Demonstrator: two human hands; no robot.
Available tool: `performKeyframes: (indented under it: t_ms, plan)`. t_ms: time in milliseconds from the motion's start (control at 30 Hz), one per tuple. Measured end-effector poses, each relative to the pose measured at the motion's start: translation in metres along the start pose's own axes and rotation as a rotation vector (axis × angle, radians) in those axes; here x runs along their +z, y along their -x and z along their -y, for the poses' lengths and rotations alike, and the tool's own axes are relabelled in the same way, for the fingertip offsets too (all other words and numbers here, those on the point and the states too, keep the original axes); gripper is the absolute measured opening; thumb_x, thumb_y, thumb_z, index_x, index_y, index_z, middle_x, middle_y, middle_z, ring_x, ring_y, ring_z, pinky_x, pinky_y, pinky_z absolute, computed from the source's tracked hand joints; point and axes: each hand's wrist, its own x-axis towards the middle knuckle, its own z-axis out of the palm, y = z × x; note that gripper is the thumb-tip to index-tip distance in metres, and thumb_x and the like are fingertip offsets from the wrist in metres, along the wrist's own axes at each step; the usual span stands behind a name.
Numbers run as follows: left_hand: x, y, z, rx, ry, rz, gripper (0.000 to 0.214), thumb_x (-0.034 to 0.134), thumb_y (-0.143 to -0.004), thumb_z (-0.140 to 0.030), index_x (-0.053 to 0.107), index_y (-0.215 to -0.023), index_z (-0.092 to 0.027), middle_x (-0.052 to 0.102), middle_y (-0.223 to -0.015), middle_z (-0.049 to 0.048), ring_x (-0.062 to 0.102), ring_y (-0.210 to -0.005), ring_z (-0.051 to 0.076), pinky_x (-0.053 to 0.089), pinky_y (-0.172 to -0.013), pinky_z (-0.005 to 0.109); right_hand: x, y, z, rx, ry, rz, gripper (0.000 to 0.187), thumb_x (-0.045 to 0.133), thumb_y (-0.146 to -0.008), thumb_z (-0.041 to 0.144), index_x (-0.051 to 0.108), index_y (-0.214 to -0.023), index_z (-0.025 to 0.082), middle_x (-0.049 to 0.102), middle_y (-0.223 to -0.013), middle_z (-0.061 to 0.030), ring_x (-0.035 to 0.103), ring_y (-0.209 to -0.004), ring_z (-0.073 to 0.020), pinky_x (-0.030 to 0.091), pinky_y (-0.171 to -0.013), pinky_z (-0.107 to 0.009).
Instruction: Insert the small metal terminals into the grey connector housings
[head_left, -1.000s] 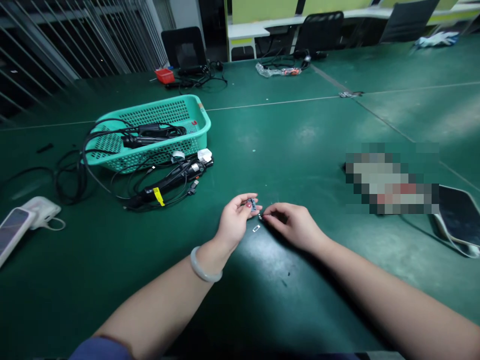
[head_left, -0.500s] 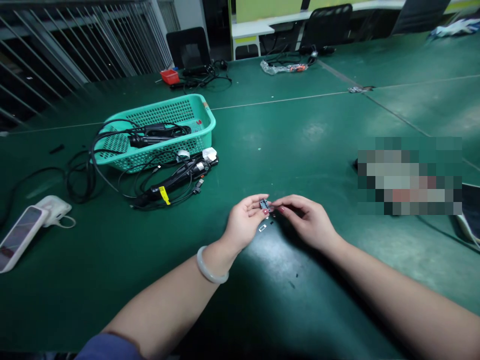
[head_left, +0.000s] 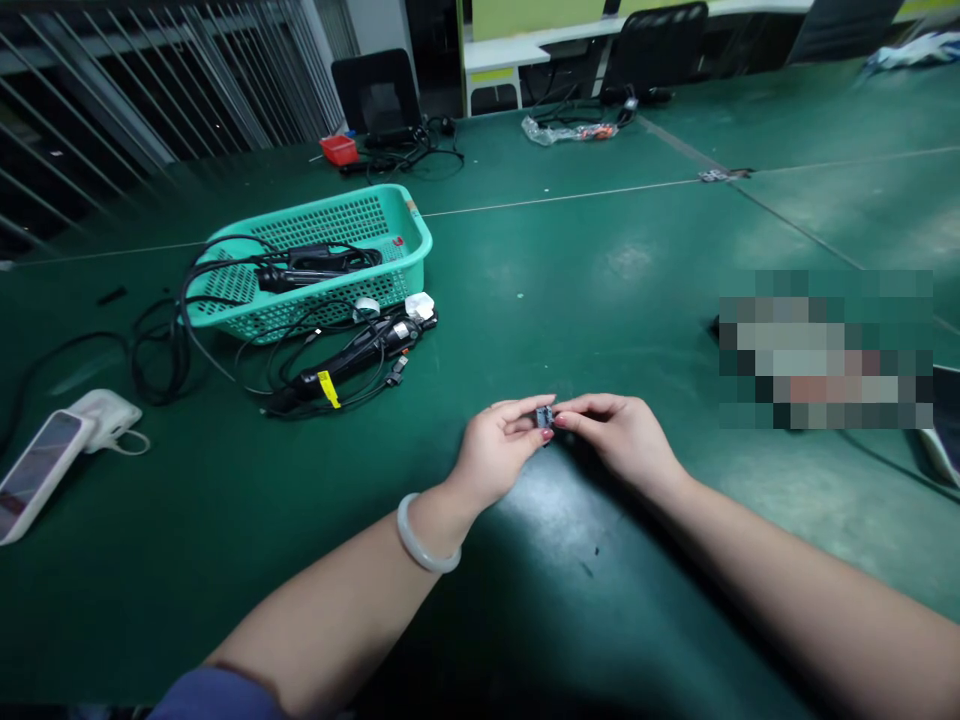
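Between the thumb and fingers of my left hand [head_left: 496,452] is a small grey rectangular piece with dark detail [head_left: 544,416], held just above the green table [head_left: 480,630]. Its exact kind is too small to make out. My right hand [head_left: 628,438] is closed in a pinch, its thumb and fingertips meeting at the piece's right edge. Whatever is between those right fingertips is hidden. Two tiny dark bits [head_left: 591,562] lie on the table nearer to me.
A turquoise basket [head_left: 315,308] with black cabled devices stands at the left. In front of it lies a black device with a yellow tag [head_left: 328,389]. A phone [head_left: 41,475] rests far left with a white accessory [head_left: 105,415]. A blurred-out patch [head_left: 825,350] covers something at right.
Both hands have shifted slightly right with the grey piece, which has turned between the fingers. The small white-edged rectangle and dark bits below the hands are now out of sight behind my left hand.
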Motion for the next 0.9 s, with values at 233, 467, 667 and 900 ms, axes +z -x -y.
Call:
performKeyframes:
  t_ms: [233,467,667,900]
  plan:
    - [0.000,0.001,-0.001,0.054,-0.026,-0.004,0.040,0.069,-0.067,-0.008,0.070,-0.106,-0.018,0.061,-0.108,0.0074,0.067,-0.095,0.018,0.053,-0.092,0.033,0.004,0.001,0.000,-0.085,0.009,-0.030,0.018,0.073,-0.062,0.036,0.070,-0.066,0.019,0.071,-0.070,-0.0038,0.064,-0.069,-0.0179,0.049,-0.070,-0.031]
    - [-0.001,0.002,0.002,0.075,-0.076,-0.002,0.041,0.071,-0.068,-0.013,0.069,-0.108,-0.021,0.061,-0.099,0.0041,0.066,-0.088,0.015,0.054,-0.090,0.033,0.007,0.001,-0.007,-0.194,0.122,-0.081,0.022,0.071,-0.067,0.040,0.068,-0.067,0.019,0.068,-0.070,-0.0043,0.060,-0.067,-0.0175,0.048,-0.065,-0.032]
    - [0.002,0.004,-0.008,0.041,-0.078,-0.021,0.035,0.070,-0.066,-0.010,0.071,-0.101,-0.014,0.068,-0.094,0.0084,0.067,-0.082,0.015,0.055,-0.085,0.032,0.007,0.002,-0.009,-0.299,0.139,-0.085,0.022,0.070,-0.070,0.040,0.066,-0.065,0.019,0.065,-0.069,-0.0041,0.059,-0.067,-0.0169,0.046,-0.063,-0.031]
    - [0.002,0.004,-0.010,-0.030,0.016,0.004,0.039,0.071,-0.067,-0.012,0.068,-0.106,-0.013,0.073,-0.087,0.0079,0.067,-0.079,0.014,0.054,-0.085,0.033,0.008,0.004,-0.003,-0.408,0.225,-0.136,0.018,0.069,-0.073,0.036,0.068,-0.066,0.020,0.066,-0.068,-0.0034,0.058,-0.064,-0.0152,0.045,-0.059,-0.029]
